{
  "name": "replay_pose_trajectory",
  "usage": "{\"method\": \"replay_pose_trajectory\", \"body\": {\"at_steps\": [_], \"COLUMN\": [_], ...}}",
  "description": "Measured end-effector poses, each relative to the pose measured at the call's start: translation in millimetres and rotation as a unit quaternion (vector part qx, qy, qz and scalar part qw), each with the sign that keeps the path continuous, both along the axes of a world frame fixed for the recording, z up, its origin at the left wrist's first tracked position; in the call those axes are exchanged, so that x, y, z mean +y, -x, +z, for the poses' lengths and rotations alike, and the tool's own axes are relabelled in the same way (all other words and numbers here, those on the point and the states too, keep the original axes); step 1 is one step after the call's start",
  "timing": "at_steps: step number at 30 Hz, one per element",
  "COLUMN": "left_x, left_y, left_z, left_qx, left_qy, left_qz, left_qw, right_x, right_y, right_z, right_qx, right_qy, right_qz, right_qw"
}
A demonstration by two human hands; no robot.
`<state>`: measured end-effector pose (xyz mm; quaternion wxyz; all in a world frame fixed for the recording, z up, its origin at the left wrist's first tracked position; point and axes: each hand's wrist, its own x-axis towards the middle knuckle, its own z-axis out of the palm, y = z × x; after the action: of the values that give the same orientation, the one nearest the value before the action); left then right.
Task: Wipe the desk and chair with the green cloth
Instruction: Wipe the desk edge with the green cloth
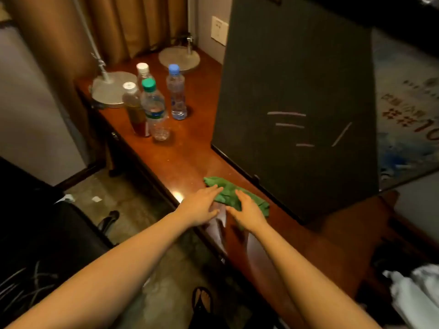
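Observation:
The green cloth (228, 193) lies crumpled on the reddish-brown wooden desk (190, 148), close to its front edge. My left hand (202, 205) lies flat with its fingertips on the cloth's left side. My right hand (247, 210) rests palm down on the cloth's near side, fingers spread. Neither hand grips the cloth. The black chair (47, 233) stands at the lower left, away from both hands.
Several plastic bottles (154, 103) stand on the desk's far left part, beside two round lamp bases (109, 91). A large dark board (297, 103) leans upright on the desk right behind the cloth. White fabric (413, 288) lies at the lower right.

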<state>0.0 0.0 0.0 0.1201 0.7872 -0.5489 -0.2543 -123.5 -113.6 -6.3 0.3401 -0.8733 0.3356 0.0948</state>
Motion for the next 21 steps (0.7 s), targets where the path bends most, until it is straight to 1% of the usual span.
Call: {"method": "replay_pose_trajectory", "body": {"at_steps": [2, 6, 11, 13, 16, 17, 18, 20, 21], "left_x": [-20.6, -50.8, -62.1, -62.8, -62.6, -62.2, -61.5, -56.7, -52.8], "left_y": [1.5, 4.3, -2.4, -4.9, -6.1, -5.6, -5.2, -5.5, -6.8], "left_z": [-15.4, -41.0, -57.7, -61.8, -63.2, -64.2, -63.7, -59.9, -59.0], "left_qx": [-0.040, -0.103, -0.176, -0.189, -0.208, -0.216, -0.216, -0.204, -0.198], "left_qy": [-0.004, -0.048, -0.097, -0.084, -0.063, -0.065, -0.063, -0.049, -0.022], "left_qz": [-0.022, -0.062, -0.117, -0.130, -0.147, -0.151, -0.151, -0.150, -0.151], "left_qw": [0.999, 0.992, 0.973, 0.970, 0.965, 0.962, 0.963, 0.966, 0.968], "right_x": [-10.3, -16.7, -24.6, -26.2, -29.8, -31.8, -33.3, -33.9, -35.1], "right_y": [1.9, 4.1, 7.0, 7.5, 6.0, 5.0, 4.3, 1.9, 1.4], "right_z": [-14.9, -40.6, -57.9, -60.4, -62.8, -63.8, -66.5, -57.1, -55.1], "right_qx": [0.012, 0.063, 0.112, 0.108, 0.049, 0.070, 0.067, 0.059, 0.079], "right_qy": [0.031, 0.097, 0.151, 0.153, 0.188, 0.189, 0.204, 0.184, 0.165], "right_qz": [0.004, 0.033, 0.083, 0.089, 0.085, 0.090, 0.094, 0.107, 0.125], "right_qw": [0.999, 0.993, 0.979, 0.978, 0.977, 0.975, 0.972, 0.975, 0.975]}}
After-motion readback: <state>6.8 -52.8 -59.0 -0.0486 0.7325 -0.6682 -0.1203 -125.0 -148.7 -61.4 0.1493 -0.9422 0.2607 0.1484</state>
